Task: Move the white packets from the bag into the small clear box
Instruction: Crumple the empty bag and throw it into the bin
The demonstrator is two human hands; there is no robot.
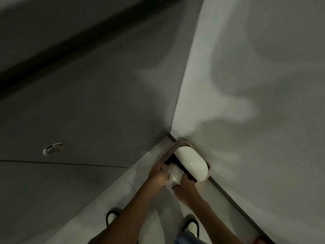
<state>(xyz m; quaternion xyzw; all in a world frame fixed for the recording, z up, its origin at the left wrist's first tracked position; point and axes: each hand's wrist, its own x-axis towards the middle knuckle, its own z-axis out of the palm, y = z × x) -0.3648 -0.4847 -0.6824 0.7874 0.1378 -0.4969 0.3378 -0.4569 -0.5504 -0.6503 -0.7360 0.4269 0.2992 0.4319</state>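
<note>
Progress is hard for us to read, because the dim and rather blurred head view shows little of the task's things. We see a crinkled white plastic bundle point(174, 174) held between both hands above the dark opening of a beige-rimmed container point(173, 147). That container sits on the pale tiled floor point(137, 191), pushed into the corner where two grey walls point(263, 85) meet. A glossy white domed lid point(191, 164) covers its far half.

The left hand point(159, 178) has its fingers curled round the bundle's left side and grips it. The right hand point(186, 188) touches the bundle's lower right edge. Its fingertips are hidden, so we cannot tell whether it grips or only steadies.

Whether this bundle is the bag or one packet, we cannot say. No small clear box appears anywhere in view, and no packet lies set apart. We judge that the transfer into the box is not yet shown as done, and that most of the task remains. Two dark-trimmed shoes point(190, 225) stand near the bottom edge.
</note>
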